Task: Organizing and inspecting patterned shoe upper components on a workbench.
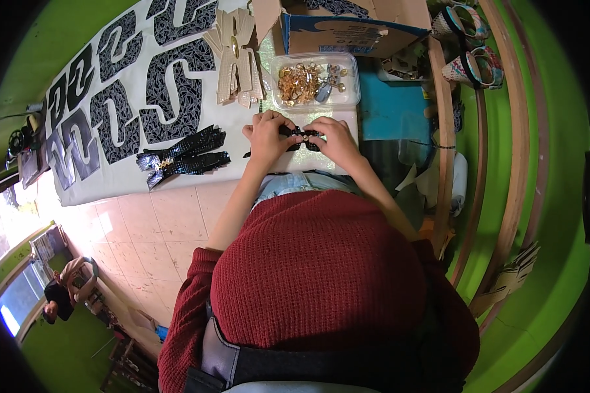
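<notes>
A small black strap piece with a gold ornament point(305, 138) is pinched between my two hands at the table's near edge. My left hand point(267, 136) grips its left side with thumb and fingers. On the opposite side, my right hand point(335, 139) has its thumb and fingers closed on the piece, close to the ornament. My fingers cover much of it. Left of my hands lies a bundle of shiny black strips point(200, 145) with a gold ornament around its middle. Just beyond my hands, a clear plastic tub point(352, 80) holds many gold-coloured ornaments and a few grey pieces.
Black patterned cut-out panels point(152, 98) cover the white tabletop point(121, 185) at left. Cream strips point(229, 72) are bundled behind the left hand. A cardboard box point(400, 26) stands at the back. Wooden rails point(443, 131) with hanging woven straps point(464, 69) rise at right.
</notes>
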`<action>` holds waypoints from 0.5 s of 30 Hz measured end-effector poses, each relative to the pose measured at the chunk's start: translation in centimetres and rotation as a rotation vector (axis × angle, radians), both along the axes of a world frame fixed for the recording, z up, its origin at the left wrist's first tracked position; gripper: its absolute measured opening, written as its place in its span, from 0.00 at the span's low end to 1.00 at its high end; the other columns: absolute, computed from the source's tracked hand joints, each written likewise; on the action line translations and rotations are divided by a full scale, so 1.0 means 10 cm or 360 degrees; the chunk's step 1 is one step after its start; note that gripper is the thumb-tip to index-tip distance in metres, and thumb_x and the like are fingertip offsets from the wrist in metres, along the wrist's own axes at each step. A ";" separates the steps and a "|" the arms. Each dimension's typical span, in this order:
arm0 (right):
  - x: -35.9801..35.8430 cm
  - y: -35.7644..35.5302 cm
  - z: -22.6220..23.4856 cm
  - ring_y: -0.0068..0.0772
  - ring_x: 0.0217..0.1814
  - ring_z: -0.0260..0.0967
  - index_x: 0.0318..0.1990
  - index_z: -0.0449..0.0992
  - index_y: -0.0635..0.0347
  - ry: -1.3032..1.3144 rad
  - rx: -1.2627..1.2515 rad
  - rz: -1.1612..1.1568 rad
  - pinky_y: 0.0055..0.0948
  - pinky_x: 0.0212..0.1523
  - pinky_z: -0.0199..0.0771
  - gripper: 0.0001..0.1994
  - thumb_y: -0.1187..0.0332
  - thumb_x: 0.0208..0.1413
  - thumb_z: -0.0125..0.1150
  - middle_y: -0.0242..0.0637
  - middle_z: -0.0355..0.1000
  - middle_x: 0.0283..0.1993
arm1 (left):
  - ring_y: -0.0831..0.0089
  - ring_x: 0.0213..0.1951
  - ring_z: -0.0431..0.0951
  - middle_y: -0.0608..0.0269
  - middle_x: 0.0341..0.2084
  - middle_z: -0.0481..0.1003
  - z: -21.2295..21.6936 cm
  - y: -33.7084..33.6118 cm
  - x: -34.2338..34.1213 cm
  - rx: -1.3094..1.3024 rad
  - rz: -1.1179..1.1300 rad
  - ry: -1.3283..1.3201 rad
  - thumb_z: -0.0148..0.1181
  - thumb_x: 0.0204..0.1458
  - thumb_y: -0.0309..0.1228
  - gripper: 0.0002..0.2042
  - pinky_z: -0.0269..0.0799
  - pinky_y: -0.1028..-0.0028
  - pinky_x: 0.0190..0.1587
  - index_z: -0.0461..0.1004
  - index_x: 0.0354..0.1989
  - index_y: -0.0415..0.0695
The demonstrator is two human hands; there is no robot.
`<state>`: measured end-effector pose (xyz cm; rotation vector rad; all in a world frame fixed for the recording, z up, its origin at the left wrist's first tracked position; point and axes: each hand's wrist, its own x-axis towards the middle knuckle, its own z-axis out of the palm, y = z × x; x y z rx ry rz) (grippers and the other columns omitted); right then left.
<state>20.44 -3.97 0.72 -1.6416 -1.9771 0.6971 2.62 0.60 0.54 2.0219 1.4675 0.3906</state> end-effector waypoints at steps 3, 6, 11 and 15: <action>0.05 0.05 -0.01 0.36 0.37 0.69 0.38 0.75 0.57 0.0254 -0.0239 -0.0027 0.32 0.37 0.65 0.12 0.77 0.42 0.61 0.36 0.71 0.34 | 0.65 0.46 0.65 0.72 0.34 0.70 0.01 0.02 0.01 -0.0039 0.0013 0.0025 0.72 0.26 0.42 0.15 0.50 0.59 0.44 0.78 0.26 0.55; 0.04 0.08 0.06 0.39 0.36 0.69 0.37 0.74 0.60 0.0321 -0.0245 -0.0044 0.32 0.34 0.67 0.12 0.79 0.40 0.61 0.39 0.70 0.34 | 0.65 0.45 0.65 0.72 0.33 0.70 0.03 0.04 0.02 -0.0080 0.0029 0.0087 0.72 0.25 0.42 0.15 0.50 0.59 0.43 0.77 0.24 0.55; -0.08 0.03 0.09 0.42 0.38 0.67 0.29 0.74 0.58 0.0038 -0.0135 -0.0197 0.37 0.40 0.64 0.11 0.70 0.36 0.68 0.38 0.68 0.31 | 0.67 0.43 0.65 0.72 0.31 0.69 0.09 0.08 0.09 -0.0102 0.0029 0.0240 0.73 0.22 0.41 0.15 0.50 0.58 0.41 0.74 0.20 0.54; -0.13 0.04 0.08 0.40 0.40 0.66 0.28 0.73 0.56 -0.0137 -0.0197 -0.0260 0.37 0.41 0.62 0.11 0.68 0.36 0.68 0.35 0.68 0.30 | 0.67 0.42 0.65 0.72 0.31 0.69 0.13 0.11 0.11 -0.0126 -0.0003 0.0316 0.73 0.22 0.40 0.15 0.49 0.58 0.40 0.72 0.18 0.53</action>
